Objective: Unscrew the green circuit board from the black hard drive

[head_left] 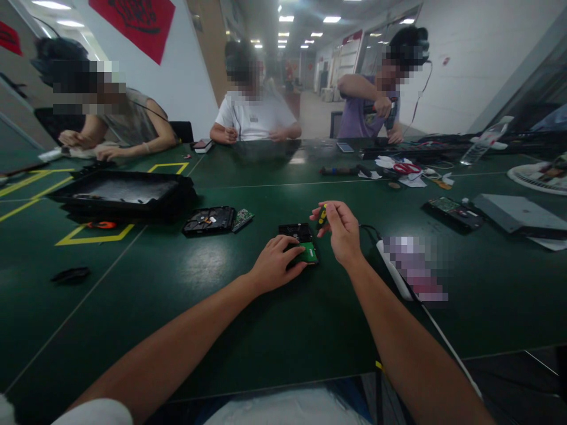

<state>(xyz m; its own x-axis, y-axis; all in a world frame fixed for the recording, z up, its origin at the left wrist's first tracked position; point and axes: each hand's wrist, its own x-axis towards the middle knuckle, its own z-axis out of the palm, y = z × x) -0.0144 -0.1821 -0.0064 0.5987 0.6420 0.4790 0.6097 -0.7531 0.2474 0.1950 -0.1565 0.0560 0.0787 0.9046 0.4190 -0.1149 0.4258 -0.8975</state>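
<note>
On the green table in front of me lies a black hard drive [294, 229] with a green circuit board [310, 253] on its near part. My left hand [275, 264] grips the drive from its left side, fingers over the board and thumb at the near edge. Just above and to the right, my right hand [343, 233] is closed around a short yellow-and-black screwdriver handle [322, 217]. The screwdriver's tip cannot be made out. To the left sits another opened hard drive [209, 221], with a loose circuit board [242, 219] beside it.
Black trays [128, 192] are stacked at left. A phone [416, 268] lies on a white power strip [394, 271] at right. Farther right are a black drive [454, 212], a grey metal case [522, 213] and a bottle [486, 141]. Several people sit across the table.
</note>
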